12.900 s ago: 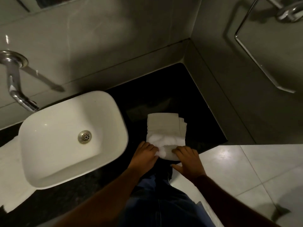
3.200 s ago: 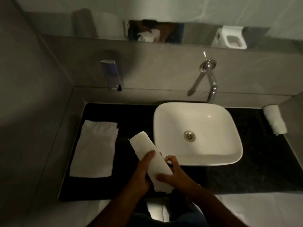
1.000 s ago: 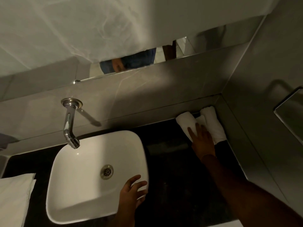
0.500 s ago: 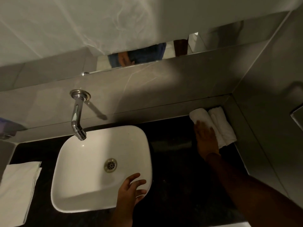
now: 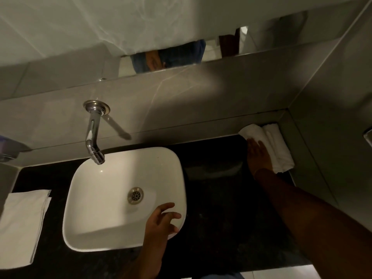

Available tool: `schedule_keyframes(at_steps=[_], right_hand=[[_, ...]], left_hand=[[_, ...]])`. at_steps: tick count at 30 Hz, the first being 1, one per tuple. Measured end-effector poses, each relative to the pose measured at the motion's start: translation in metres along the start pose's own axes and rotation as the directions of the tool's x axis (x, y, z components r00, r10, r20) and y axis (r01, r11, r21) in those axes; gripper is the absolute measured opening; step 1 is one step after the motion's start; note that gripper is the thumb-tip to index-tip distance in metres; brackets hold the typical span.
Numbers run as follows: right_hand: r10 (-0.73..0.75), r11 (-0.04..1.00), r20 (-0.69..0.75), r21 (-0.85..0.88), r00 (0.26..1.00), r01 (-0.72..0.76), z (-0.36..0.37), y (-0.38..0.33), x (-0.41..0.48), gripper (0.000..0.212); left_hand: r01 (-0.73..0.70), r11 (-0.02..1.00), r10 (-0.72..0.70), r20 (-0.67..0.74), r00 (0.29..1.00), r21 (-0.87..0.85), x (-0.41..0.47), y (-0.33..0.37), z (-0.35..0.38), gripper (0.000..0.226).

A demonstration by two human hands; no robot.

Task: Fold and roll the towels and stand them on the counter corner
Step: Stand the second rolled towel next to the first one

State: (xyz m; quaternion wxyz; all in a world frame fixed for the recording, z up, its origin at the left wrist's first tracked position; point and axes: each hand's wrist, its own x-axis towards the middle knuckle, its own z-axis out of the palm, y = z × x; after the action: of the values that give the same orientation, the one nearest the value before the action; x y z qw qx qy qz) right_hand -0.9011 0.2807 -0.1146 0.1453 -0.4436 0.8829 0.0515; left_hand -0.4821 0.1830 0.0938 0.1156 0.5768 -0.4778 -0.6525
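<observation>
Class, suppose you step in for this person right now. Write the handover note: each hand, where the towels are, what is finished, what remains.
Right hand: open, flat against the nearer rolled towel, pressing it beside the second rolled towel in the counter corner.
Left hand: open, empty, over the sink rim.
Done: two towels rolled and placed in the corner; whether they stand is unclear.
Left: the folded towel lies flat, left of the sink, not yet rolled.

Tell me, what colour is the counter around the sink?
Black, the counter, seen in the head view; the sink on it is white.
</observation>
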Motion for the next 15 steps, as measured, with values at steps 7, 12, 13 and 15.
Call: schedule_keyframes(at_steps=[7, 12, 13, 15], right_hand=[[-0.045, 0.987, 0.085, -0.151, 0.995, 0.058, -0.014, -0.017, -0.04, 0.084], [0.007, 0.974, 0.05, -0.227, 0.999, 0.005, -0.02, -0.028, -0.07, 0.088], [0.014, 0.975, 0.01, -0.222, 1.0, -0.011, -0.019, -0.031, -0.074, 0.084], [0.049, 0.958, -0.008, -0.281, 0.999, -0.049, -0.021, -0.032, -0.072, 0.079]], left_hand=[[-0.135, 0.988, 0.136, -0.007, 0.991, 0.072, -0.006, 0.001, -0.007, 0.025], [-0.226, 0.968, 0.228, 0.0, 0.974, 0.113, -0.008, 0.002, -0.01, 0.026], [-0.243, 0.963, 0.243, 0.006, 0.97, 0.118, -0.009, 0.003, -0.01, 0.026], [-0.266, 0.954, 0.266, 0.018, 0.964, 0.136, -0.011, 0.004, -0.011, 0.028]])
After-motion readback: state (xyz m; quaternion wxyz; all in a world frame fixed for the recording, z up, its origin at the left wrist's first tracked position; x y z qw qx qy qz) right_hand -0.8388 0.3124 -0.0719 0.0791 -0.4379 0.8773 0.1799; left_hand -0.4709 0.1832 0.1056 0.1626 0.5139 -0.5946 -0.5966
